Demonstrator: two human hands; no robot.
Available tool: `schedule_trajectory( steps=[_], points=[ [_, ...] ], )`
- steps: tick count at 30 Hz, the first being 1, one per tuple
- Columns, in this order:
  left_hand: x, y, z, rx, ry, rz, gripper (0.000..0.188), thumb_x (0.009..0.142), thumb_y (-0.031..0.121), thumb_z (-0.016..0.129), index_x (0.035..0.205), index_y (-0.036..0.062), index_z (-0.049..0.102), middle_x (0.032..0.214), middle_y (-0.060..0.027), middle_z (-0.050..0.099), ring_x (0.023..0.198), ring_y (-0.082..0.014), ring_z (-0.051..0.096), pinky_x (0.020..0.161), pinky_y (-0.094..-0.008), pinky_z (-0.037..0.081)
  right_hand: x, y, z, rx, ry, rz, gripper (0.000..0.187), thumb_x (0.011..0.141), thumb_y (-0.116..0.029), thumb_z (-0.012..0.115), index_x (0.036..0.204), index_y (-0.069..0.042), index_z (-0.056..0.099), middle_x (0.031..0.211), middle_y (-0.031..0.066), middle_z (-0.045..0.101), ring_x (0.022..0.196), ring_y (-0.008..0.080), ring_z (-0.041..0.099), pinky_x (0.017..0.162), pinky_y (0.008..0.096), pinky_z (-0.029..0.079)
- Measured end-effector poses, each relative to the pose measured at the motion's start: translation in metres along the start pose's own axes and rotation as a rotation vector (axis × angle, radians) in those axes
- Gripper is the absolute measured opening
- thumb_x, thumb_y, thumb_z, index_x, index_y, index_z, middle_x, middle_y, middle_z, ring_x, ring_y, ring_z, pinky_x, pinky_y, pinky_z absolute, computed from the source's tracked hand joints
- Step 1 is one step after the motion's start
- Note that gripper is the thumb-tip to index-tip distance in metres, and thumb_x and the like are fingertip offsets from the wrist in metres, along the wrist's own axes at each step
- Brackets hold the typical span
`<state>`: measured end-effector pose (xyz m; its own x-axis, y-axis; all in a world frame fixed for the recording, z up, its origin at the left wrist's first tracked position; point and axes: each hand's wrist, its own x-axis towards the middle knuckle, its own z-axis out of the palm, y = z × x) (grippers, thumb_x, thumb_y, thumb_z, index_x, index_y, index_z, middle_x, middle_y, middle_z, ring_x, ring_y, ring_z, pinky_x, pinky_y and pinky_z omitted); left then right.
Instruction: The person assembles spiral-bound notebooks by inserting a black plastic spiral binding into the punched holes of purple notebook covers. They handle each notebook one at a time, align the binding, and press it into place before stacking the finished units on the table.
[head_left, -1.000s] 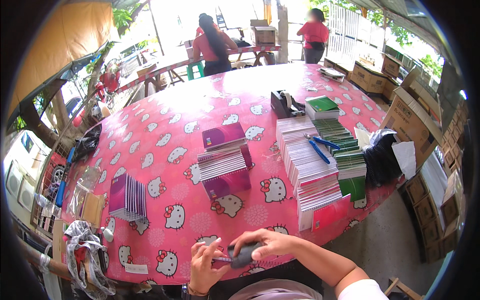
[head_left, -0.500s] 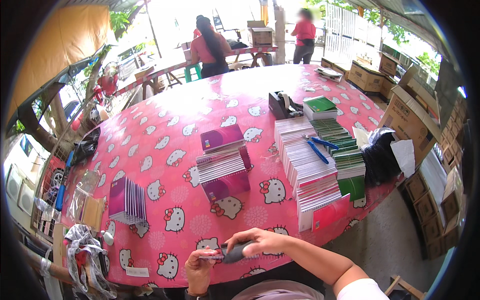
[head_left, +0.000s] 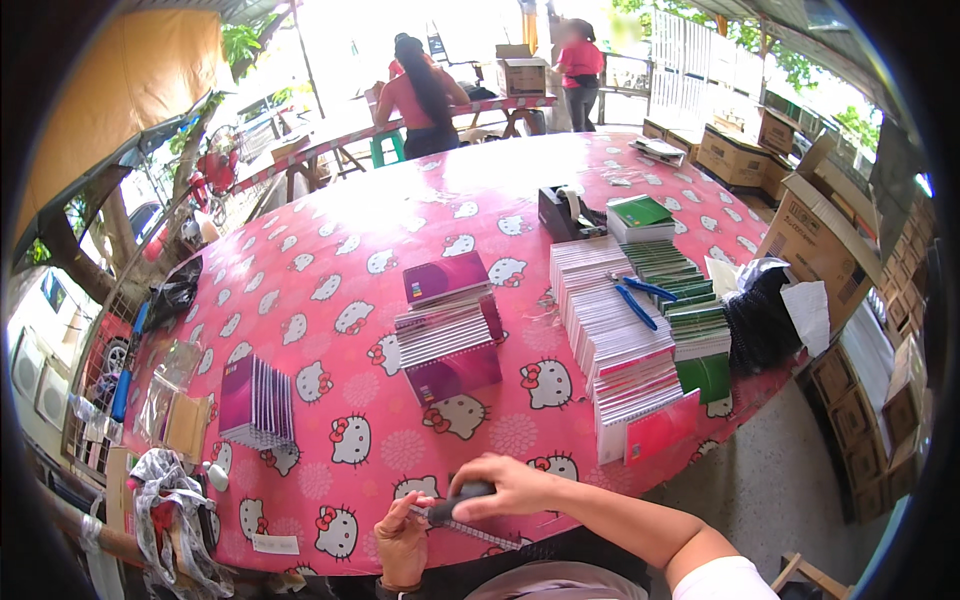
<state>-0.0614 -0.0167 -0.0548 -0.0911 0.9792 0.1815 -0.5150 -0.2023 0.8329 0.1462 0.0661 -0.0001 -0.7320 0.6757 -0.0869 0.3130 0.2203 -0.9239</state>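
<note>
Near the table (head_left: 330, 250) edge at six o'clock: left hand (head_left: 403, 540) and right hand (head_left: 510, 487) together on a dark-handled tool (head_left: 455, 505) over a spiral-bound notebook (head_left: 480, 533). Behind them at twelve o'clock, the purple notebook stack (head_left: 450, 325); at ten o'clock, the small upright purple booklet stack (head_left: 256, 402). At two o'clock, long rows of white-edged and green notebooks (head_left: 640, 320) with blue pens (head_left: 636, 300) on top, black tape dispenser (head_left: 565, 212) behind, black plastic bag (head_left: 758, 320) to their right.

Beyond my fingers I see a pink cartoon-cat tablecloth (head_left: 330, 290). Purple notebook stack (head_left: 450, 325) sits straight ahead of them; a smaller purple pile (head_left: 255, 400) up-left. Right of the fingers: white booklet rows (head_left: 610, 330), green books (head_left: 690, 300), blue pens (head_left: 640, 298), black tape dispenser (head_left: 565, 212), black bag (head_left: 755, 320).
</note>
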Motion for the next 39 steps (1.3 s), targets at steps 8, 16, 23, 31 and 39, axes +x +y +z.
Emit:
schedule_trajectory(
  steps=[8,16,23,31,39],
  points=[
    [0.003,0.012,0.01,0.138,-0.017,-0.086,0.03,0.085,-0.009,0.058,0.114,-0.0026,0.064,0.103,-0.0062,0.062,0.098,-0.0146,0.058,0.087,-0.0255,0.046,-0.002,0.011,-0.009,-0.271,0.283,-0.074,0.06,0.068,-0.056,0.076,0.101,-0.007,0.065,0.123,0.0213,0.053,0.111,0.0343,0.05,0.097,0.0417,0.04],
    [0.023,0.045,0.037,0.342,-0.057,-0.014,0.024,0.083,-0.01,0.063,0.106,-0.0036,0.067,0.098,-0.0067,0.064,0.085,-0.0095,0.059,0.071,-0.0196,0.047,-0.024,-0.031,-0.013,-0.29,0.478,-0.33,0.039,0.078,-0.027,0.076,0.109,-0.008,0.062,0.116,0.0119,0.06,0.11,0.029,0.054,0.093,0.04,0.045],
    [0.035,0.052,0.071,0.41,-0.051,0.084,0.017,0.077,-0.01,0.069,0.093,-0.0039,0.067,0.089,-0.0091,0.067,0.079,-0.0111,0.062,0.069,-0.0207,0.049,-0.023,-0.047,0.02,-0.105,0.709,-0.428,0.029,0.079,-0.011,0.074,0.105,-0.004,0.062,0.091,0.007,0.064,0.076,0.0179,0.063,0.066,0.0287,0.053],
    [0.032,0.053,0.072,0.534,-0.142,0.21,0.017,0.075,-0.012,0.069,0.089,-0.0027,0.069,0.088,-0.0101,0.068,0.081,-0.0135,0.063,0.065,-0.0236,0.049,-0.025,-0.058,0.019,0.009,0.667,-0.355,0.03,0.081,-0.027,0.072,0.088,-0.002,0.057,0.077,0.0069,0.055,0.075,0.0234,0.053,0.063,0.0332,0.045],
    [0.025,0.046,0.067,0.621,0.01,0.138,0.021,0.077,-0.001,0.073,0.097,0.0038,0.065,0.086,-0.0075,0.069,0.078,-0.0089,0.063,0.068,-0.0238,0.049,-0.017,-0.055,0.03,-0.209,0.734,-0.407,0.016,0.083,-0.014,0.069,0.089,-0.002,0.06,0.08,0.0099,0.059,0.077,0.0266,0.057,0.065,0.0344,0.047]
  ],
)
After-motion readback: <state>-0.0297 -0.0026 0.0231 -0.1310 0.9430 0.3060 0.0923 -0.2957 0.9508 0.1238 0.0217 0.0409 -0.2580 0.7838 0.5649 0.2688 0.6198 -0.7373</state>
